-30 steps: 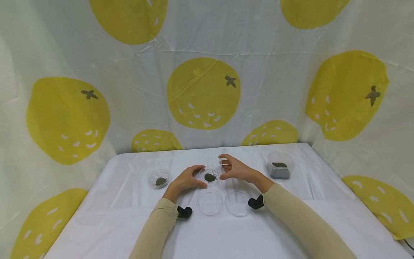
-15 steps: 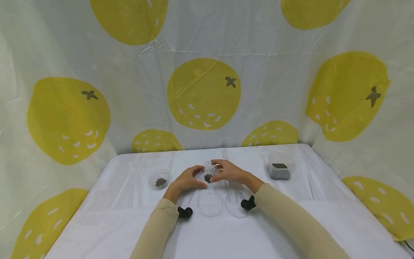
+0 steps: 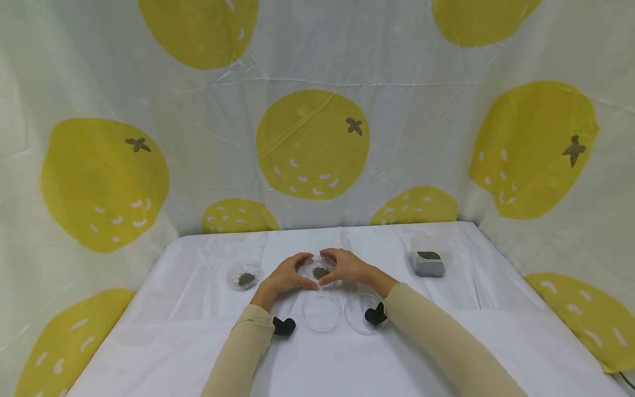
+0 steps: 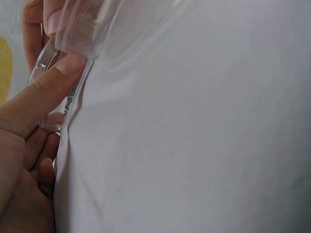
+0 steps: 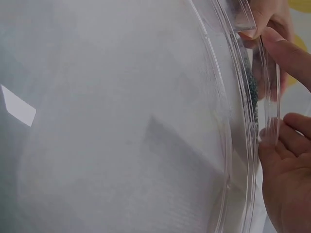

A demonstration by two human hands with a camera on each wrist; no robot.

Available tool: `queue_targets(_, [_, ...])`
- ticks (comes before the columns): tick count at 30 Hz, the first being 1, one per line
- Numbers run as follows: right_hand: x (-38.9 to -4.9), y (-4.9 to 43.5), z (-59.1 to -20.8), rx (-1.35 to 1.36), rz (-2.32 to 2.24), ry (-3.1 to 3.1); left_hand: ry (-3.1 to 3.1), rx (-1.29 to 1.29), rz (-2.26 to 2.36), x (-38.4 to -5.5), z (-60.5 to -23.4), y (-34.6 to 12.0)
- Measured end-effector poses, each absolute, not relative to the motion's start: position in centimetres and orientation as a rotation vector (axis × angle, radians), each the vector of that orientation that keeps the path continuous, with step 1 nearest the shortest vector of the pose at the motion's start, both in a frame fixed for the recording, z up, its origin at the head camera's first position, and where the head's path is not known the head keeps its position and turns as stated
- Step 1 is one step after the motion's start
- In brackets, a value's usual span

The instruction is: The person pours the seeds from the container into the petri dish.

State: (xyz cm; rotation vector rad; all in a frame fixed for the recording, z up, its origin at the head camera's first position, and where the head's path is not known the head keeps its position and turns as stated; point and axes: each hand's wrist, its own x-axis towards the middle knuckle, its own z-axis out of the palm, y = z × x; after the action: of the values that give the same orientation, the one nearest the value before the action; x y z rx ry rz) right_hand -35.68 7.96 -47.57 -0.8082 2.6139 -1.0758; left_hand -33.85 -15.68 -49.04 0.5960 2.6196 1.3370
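A clear petri dish point(image 3: 316, 263) holding a small heap of dark green grains point(image 3: 319, 273) stands mid-table between both hands. My left hand point(image 3: 288, 274) grips its left side, thumb in front and fingers behind. From the right, my right hand point(image 3: 349, 267) holds a clear lid point(image 5: 273, 109) by its rim over that dish. In the right wrist view the lid sits at the dish's top, close to the grains; whether it is fully seated I cannot tell. Both thumb tips nearly meet at the front.
Two clear round dishes or lids, one on the left point(image 3: 322, 312) and one on the right point(image 3: 358, 320), lie in front of the hands. Another petri dish point(image 3: 237, 270) with grains stands left. A clear tub point(image 3: 429, 268) of dark grains stands at the back right.
The right hand has moved left, bringing the clear lid from beside the petri dish, tilted, down onto it. My left hand has stayed in place around the dish.
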Motion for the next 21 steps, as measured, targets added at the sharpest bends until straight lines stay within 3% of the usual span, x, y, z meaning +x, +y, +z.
queue_targets(21, [-35.47, 8.65, -46.84, -0.82, -1.231, 2.481, 2.566, 0.64, 1.329, -33.95, -48.81, -15.9])
